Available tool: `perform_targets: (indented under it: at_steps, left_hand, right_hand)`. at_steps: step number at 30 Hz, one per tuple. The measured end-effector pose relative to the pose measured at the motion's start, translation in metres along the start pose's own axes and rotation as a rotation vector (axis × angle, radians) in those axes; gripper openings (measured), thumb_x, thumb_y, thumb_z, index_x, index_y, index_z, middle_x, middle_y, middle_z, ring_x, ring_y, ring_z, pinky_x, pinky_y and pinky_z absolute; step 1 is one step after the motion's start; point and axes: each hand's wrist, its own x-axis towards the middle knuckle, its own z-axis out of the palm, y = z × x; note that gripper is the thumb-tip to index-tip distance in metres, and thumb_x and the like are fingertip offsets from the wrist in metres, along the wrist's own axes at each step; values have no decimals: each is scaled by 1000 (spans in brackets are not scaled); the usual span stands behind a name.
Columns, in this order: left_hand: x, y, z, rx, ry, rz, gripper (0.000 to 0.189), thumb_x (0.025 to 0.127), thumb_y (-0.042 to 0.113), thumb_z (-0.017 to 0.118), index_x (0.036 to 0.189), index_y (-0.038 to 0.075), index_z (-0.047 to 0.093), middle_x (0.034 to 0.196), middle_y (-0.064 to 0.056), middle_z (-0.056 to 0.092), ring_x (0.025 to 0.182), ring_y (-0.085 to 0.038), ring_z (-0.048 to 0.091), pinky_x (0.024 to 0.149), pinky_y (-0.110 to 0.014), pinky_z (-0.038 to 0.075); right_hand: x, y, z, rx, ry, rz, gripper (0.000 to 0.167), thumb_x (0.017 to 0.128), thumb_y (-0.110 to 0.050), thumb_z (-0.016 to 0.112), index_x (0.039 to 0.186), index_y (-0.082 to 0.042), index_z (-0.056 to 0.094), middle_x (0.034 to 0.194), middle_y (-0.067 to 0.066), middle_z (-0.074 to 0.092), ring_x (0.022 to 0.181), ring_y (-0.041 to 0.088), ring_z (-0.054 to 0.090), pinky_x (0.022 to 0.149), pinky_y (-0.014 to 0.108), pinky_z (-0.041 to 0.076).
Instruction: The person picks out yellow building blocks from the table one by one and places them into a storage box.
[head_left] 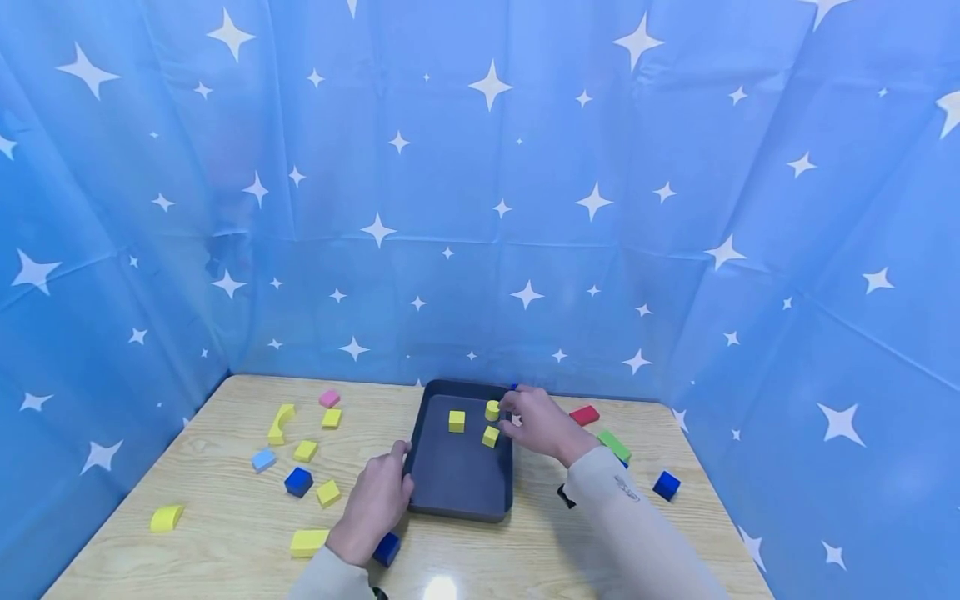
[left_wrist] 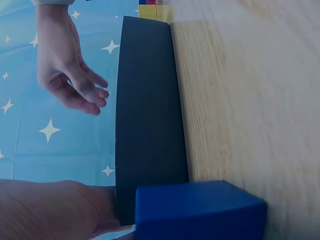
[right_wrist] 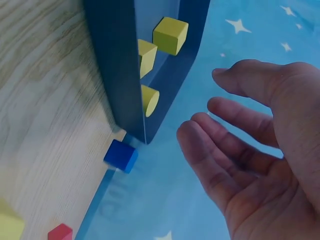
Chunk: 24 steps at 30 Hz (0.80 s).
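A dark grey tray [head_left: 461,504] lies on the wooden table with two yellow cubes [head_left: 457,421] and a yellow cylinder [head_left: 492,410] inside. At the tray's left rim, my left hand [head_left: 375,496] grips the edge; the tray wall [left_wrist: 147,110] partly hides its fingers in the left wrist view. Over the tray's far right side hovers my right hand [head_left: 543,423], near the cylinder. Its thumb and fingers are apart and hold nothing, as the right wrist view shows. A blue block [head_left: 387,549] lies close to my left wrist.
Left of the tray are several yellow blocks [head_left: 327,493], a yellow arch [head_left: 281,423], a pink block [head_left: 329,398], a light blue block [head_left: 263,460] and a blue cube [head_left: 298,482]. Rightward lie red [head_left: 584,416], green [head_left: 615,445] and blue blocks [head_left: 666,485]. A starry curtain [head_left: 480,275] surrounds the table.
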Motion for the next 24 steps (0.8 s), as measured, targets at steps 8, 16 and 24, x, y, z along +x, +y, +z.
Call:
perform_targets:
  at_steps: [8, 16, 24]
  left_hand:
    - [3, 1, 0, 14, 28, 14, 41, 104, -2, 80, 143, -3, 69, 106, -17, 83, 77, -16, 73, 60, -31, 60]
    - [3, 1, 1, 26, 22, -2, 57, 103, -3, 81, 157, -3, 64, 113, -21, 83, 81, -18, 74, 62, -32, 61]
    - [2, -2, 3, 26, 6, -9, 57, 103, -1, 83, 158, 0, 65, 124, -24, 83, 87, -21, 77, 68, -35, 68]
  right_hand:
    - [-22, 15, -13, -6, 57, 51, 28, 108, -12, 84, 133, -1, 83, 133, 18, 83, 118, 36, 82, 100, 52, 72]
    - [-49, 40, -25, -36, 67, 93, 27, 106, -13, 85, 132, -4, 82, 129, 15, 82, 116, 33, 80, 100, 51, 71]
    - [-73, 58, -27, -46, 41, 113, 28, 104, -13, 87, 131, -4, 83, 128, 15, 82, 114, 32, 80, 101, 52, 71]
